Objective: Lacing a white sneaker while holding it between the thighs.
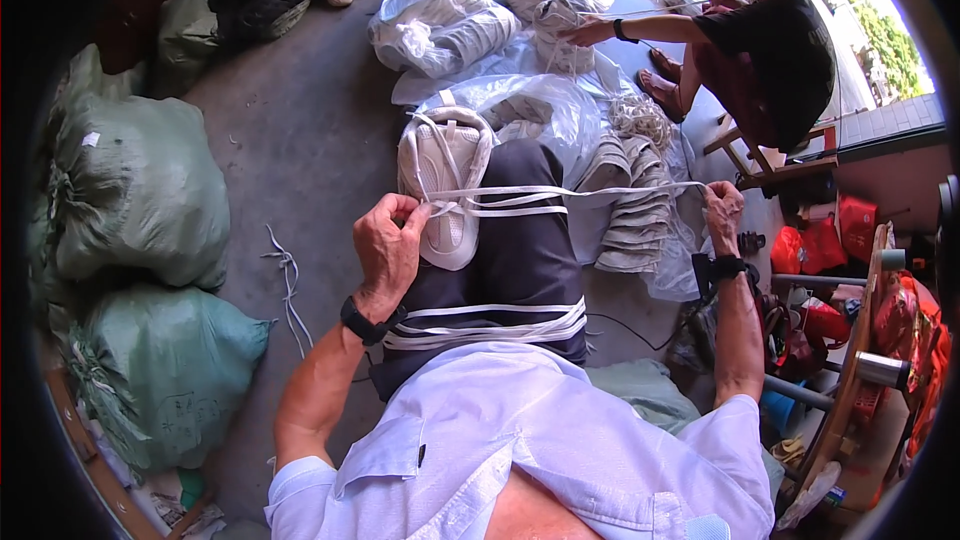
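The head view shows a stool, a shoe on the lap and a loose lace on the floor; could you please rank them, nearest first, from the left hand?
1. Shoe: on the lap, beside the left hand.
2. Loose lace: on the floor, left of that hand.
3. Wooden stool: far right, beneath the co-worker.

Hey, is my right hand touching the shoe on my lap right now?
No, the right hand holds the white lace out to the right, clearly apart from the shoe.
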Demonstrator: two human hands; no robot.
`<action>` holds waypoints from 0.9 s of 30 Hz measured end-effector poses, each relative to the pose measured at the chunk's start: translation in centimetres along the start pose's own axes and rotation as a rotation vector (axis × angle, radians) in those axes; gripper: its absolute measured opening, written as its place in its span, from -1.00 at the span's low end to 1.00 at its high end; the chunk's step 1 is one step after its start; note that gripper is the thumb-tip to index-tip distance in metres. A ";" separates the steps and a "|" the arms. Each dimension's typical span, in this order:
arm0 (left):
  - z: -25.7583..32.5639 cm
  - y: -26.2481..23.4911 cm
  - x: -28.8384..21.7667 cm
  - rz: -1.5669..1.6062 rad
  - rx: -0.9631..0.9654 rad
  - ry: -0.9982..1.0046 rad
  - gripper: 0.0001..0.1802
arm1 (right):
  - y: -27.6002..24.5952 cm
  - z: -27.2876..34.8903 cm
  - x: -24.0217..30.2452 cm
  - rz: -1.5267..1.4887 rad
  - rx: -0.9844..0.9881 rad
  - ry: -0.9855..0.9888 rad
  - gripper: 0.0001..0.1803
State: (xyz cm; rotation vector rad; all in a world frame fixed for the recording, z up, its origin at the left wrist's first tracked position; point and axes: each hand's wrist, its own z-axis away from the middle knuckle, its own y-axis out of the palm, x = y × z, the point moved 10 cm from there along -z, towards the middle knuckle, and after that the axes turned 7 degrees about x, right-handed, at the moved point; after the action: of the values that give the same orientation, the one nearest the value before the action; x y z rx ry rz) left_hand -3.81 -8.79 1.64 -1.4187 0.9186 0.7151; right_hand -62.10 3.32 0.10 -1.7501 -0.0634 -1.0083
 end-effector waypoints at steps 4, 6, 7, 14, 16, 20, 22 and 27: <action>-0.2 -0.4 0.8 0.077 0.011 0.010 -0.81 | -0.6 -0.1 -1.0 0.037 -0.024 -0.042 -0.78; 1.2 5.8 4.6 1.152 0.502 -0.611 -0.83 | -0.5 0.0 -2.2 0.057 -0.016 -0.015 -0.78; 1.4 6.0 4.3 1.367 0.488 -0.651 -0.85 | -0.5 0.0 -2.3 0.057 -0.015 -0.017 -0.78; 1.8 5.9 5.7 1.470 0.440 -0.631 -0.84 | -1.4 -0.1 -3.4 0.121 -0.029 0.027 -0.79; 1.5 6.2 6.0 1.372 0.404 -0.589 -0.84 | -2.7 -0.5 -4.5 0.185 -0.060 0.035 -0.79; 1.2 5.8 6.3 1.154 0.261 -0.544 -0.86 | -6.4 -1.5 -7.2 0.365 -0.195 0.058 -0.77; 1.5 5.6 6.4 1.115 0.209 -0.542 -0.85 | -6.9 -2.1 -8.5 0.297 -0.183 0.100 -0.80; 1.3 5.9 6.2 1.046 0.137 -0.517 -0.84 | -11.2 -5.1 -13.5 0.520 -0.367 0.038 -0.81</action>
State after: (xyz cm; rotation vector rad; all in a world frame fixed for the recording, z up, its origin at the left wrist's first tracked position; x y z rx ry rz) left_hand -5.67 -7.85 -6.77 -0.4861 1.2281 1.6553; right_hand -79.26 9.62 0.24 -1.9304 0.6064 -0.6922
